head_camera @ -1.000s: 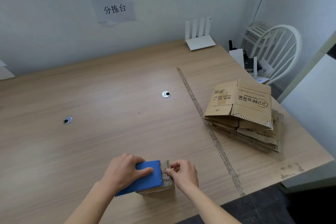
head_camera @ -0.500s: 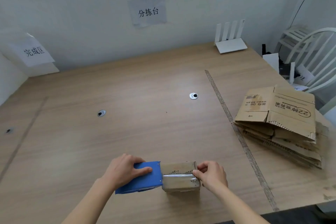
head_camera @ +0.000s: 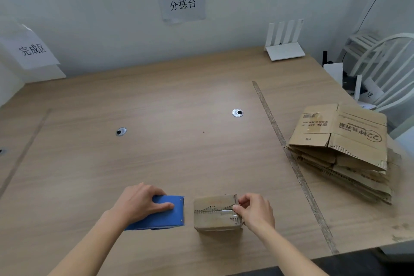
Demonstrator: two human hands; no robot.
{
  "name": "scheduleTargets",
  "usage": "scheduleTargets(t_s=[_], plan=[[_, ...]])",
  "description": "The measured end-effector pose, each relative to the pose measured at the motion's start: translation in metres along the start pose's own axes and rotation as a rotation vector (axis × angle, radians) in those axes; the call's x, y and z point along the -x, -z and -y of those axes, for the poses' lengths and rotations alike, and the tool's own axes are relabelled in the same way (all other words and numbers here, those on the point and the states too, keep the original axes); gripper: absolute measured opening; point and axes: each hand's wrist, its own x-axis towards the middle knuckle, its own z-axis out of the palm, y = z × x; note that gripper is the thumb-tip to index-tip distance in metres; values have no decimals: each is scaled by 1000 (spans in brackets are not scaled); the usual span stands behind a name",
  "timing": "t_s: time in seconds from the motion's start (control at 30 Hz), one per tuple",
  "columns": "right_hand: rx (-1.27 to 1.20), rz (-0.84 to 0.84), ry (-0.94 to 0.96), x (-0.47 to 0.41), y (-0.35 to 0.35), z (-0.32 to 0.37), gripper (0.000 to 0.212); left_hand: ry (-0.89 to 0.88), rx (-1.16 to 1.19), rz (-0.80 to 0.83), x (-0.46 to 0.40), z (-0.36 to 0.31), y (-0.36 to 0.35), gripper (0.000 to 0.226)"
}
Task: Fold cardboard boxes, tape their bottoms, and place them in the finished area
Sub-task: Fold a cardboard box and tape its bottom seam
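Nearest, the left hand (head_camera: 140, 203) curls over a blue tape dispenser (head_camera: 161, 214), gripping it with the thumb laid on top. Just to its right, apart from the dispenser by a small gap, a folded cardboard box (head_camera: 217, 212) sits on the wooden table (head_camera: 156, 152), a strip of clear tape along its top seam. The right hand (head_camera: 255, 210) pinches the tape end at the box's right edge between thumb and curled fingers. Farther out, right of that hand, lies a stack of flat cardboard boxes (head_camera: 342, 148) beyond a line of tape (head_camera: 289, 159) on the table. Far left of the left hand, a paper sign (head_camera: 32, 50) hangs on the wall.
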Motion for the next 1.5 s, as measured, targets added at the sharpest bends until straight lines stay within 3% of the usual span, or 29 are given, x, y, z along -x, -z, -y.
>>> scheduleTargets(t_s=[0.33, 0.5, 0.63, 0.97, 1.07, 1.17, 1.27, 1.5], plan=[[0, 0, 25, -4, -1, -2, 20, 41, -110, -59, -7, -13, -37, 53], [22, 2, 71, -3, -5, -5, 21, -16, -282, -67, -16, -35, -63, 57], [38, 2, 98, -7, -4, -10, 22, 102, -105, -231, -1, -21, -80, 45], [56, 3, 144, -6, -8, -10, 19, 250, 42, -118, 30, -15, -131, 69], [47, 0, 159, -4, -8, -10, 17, 297, 84, -319, 33, -32, -128, 65], [25, 0, 148, -4, -9, -10, 17, 272, 409, -582, 36, -72, -120, 23], [14, -10, 143, -1, -12, -8, 20, 332, 715, -433, 32, -109, -112, 27], [-63, 51, 214, 4, -9, -20, 39, 436, 800, -280, 18, -126, -120, 40]])
